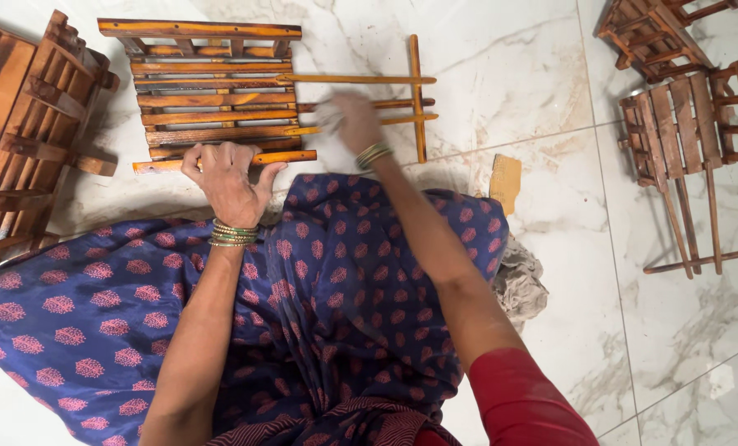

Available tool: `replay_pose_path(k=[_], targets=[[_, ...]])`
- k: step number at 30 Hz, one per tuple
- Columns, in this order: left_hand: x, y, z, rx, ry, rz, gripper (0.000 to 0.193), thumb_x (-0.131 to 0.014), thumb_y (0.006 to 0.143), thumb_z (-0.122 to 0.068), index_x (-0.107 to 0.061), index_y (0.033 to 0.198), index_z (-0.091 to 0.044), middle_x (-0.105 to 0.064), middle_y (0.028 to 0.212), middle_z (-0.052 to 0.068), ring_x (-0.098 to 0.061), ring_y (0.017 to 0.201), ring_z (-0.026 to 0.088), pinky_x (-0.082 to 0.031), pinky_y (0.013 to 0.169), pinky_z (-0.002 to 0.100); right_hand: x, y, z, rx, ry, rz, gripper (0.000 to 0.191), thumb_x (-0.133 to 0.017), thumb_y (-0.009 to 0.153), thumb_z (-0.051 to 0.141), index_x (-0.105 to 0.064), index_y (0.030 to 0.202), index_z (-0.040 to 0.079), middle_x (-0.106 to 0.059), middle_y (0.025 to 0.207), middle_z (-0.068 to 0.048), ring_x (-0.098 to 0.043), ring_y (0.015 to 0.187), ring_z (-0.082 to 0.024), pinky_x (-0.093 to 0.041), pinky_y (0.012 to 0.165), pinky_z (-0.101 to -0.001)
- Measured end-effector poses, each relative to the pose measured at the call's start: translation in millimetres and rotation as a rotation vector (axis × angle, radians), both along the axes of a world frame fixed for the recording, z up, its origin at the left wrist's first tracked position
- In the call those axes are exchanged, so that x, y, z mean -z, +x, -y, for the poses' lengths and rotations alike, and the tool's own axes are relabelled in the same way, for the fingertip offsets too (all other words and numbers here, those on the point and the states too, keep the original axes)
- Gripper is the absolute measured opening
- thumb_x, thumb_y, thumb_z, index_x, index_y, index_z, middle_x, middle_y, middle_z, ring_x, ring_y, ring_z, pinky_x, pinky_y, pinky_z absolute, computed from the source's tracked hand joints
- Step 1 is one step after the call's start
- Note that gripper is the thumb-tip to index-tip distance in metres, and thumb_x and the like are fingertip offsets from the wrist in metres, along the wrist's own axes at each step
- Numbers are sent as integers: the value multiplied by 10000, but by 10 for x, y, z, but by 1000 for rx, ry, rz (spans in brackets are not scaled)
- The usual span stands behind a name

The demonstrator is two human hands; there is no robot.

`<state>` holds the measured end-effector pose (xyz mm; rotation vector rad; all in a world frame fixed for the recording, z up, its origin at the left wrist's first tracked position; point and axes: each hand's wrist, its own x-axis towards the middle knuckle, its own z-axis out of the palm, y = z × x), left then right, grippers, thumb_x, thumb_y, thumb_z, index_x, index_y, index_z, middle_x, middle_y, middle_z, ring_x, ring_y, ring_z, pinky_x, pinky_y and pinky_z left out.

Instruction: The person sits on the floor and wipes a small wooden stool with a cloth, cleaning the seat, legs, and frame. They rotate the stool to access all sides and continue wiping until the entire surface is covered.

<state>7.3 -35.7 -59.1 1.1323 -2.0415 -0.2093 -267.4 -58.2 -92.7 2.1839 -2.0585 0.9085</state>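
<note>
Looking straight down at someone sitting on a white marble floor (534, 74) with a blue cloth with pink prints (303, 314) over the lap.

The slatted wooden chair (220, 91) lies flat on the floor at about 12 o'clock from the lap, its thin legs and crossbar sticking out toward 3 o'clock. The left hand (230, 177) sits on the chair's near edge, palm down, fingers curled over the bottom rail (162, 163), so it's pressing and gripping that rail rather than lying loose. Green and gold bangles (233, 233) are on that wrist.

The right hand (354, 120) is at roughly 1 o'clock, over the spot where the slats meet the thin legs. It's blurred, and there's something pale bunched under the fingers, maybe a bit of rag or paper, but I honestly can't tell what, or how tight the fingers are on it. Bangles on that wrist too, and a red sleeve (526, 405) up the arm.

Other stuff around: a small tan sheet (505, 182) on the floor at 2 o'clock, just beside the cloth's edge, and a crumpled grey rag (522, 285) at 3 o'clock touching the cloth. Two more chairs (687, 124) lie well apart at the upper right, and another stack of slatted frames (30, 140) is at 10 o'clock, near the chair being worked on.
</note>
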Motion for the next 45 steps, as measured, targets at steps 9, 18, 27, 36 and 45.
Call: replay_pose_path(k=[9, 18, 27, 36, 45], targets=[[-16, 5, -30, -18, -2, 14, 483, -770, 973, -562, -710, 979, -82, -568, 925, 66, -508, 993, 294, -286, 1147, 536, -126, -504, -209, 42, 88, -24, 234, -634, 877, 61, -790, 1017, 164, -748, 1091, -87, -656, 1120, -304, -474, 1047, -458], [-39, -17, -31, -12, 11, 2, 474, -771, 964, -566, -698, 961, -97, -563, 925, 57, -502, 988, 282, -275, 1128, 535, -96, -830, -188, 492, 493, -211, 403, -753, 812, 228, -730, 1209, 159, -684, 1195, -151, -644, 1083, -365, -517, 977, -489], [-110, 9, -31, 19, 17, 24, 483, -768, 989, -555, -690, 1000, -78, -574, 968, 74, -505, 1051, 317, -275, 1118, 533, -88, 385, -30, -7, 274, 164, 402, -619, 761, -12, -699, 1144, 82, -664, 1155, -161, -619, 1100, -374, -503, 986, -465], [-144, 4, -27, 13, 17, 39, 474, -787, 980, -556, -693, 1013, -92, -560, 959, 72, -490, 1038, 313, -271, 1134, 543, -156, -735, -280, 419, 70, 86, 307, -658, 729, 37, -729, 1026, 7, -691, 1042, -238, -629, 1001, -445, -503, 906, -511], [-622, -185, -91, 213, -146, 109, 752, -755, 825, -563, -655, 1307, 5, -589, 1339, 293, -489, 1277, 421, -282, 1101, 613, -370, 345, -653, -32, -37, 757, 620, -663, 777, -48, -542, 1384, -17, -625, 1342, -144, -587, 1325, -315, -426, 1180, -418]])
